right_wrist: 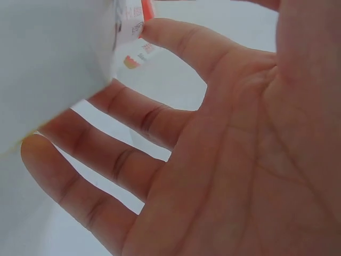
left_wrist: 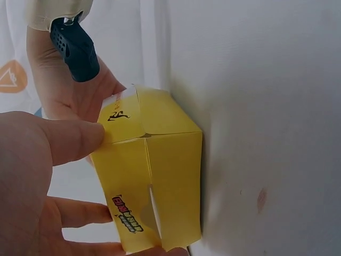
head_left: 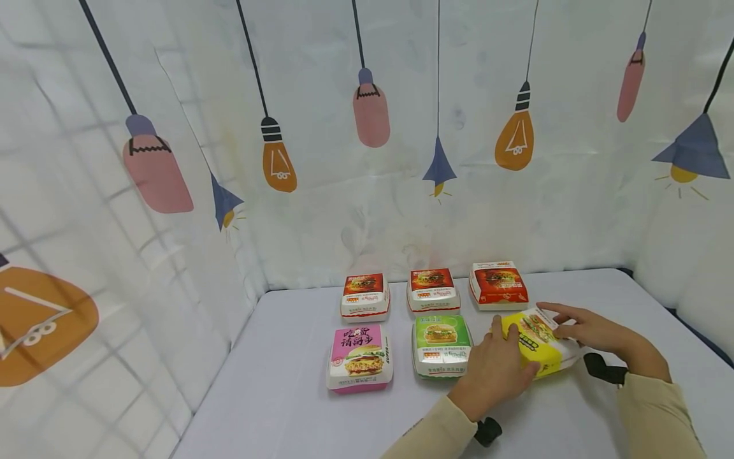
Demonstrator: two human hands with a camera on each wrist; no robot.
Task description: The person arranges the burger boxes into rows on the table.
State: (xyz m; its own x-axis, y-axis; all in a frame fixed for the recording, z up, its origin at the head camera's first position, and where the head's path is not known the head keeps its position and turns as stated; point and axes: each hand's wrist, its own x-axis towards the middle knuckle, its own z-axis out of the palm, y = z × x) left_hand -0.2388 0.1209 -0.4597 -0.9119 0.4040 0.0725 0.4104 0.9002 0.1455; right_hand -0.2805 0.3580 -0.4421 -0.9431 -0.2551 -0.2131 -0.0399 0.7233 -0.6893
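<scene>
A yellow burger box point(head_left: 539, 347) with a burger picture on its lid is at the right, tilted over the table. My left hand point(head_left: 494, 370) grips its left end, thumb on the near side. In the left wrist view the box point(left_wrist: 178, 186) shows a yellow end with closed flaps. My right hand point(head_left: 599, 335) holds the opposite end near its far corner. Seen from the right wrist, the fingers of that hand point(right_wrist: 229, 133) are spread, fingertips at the edge of the box's white side point(right_wrist: 53, 58).
Left of the hands sit a green burger box point(head_left: 441, 344) and a pink one point(head_left: 360, 360). Behind them stand three red-and-white burger boxes point(head_left: 366, 298), point(head_left: 434, 291), point(head_left: 499, 285). The white table point(head_left: 275, 382) meets a lamp-patterned curtain point(head_left: 321, 236).
</scene>
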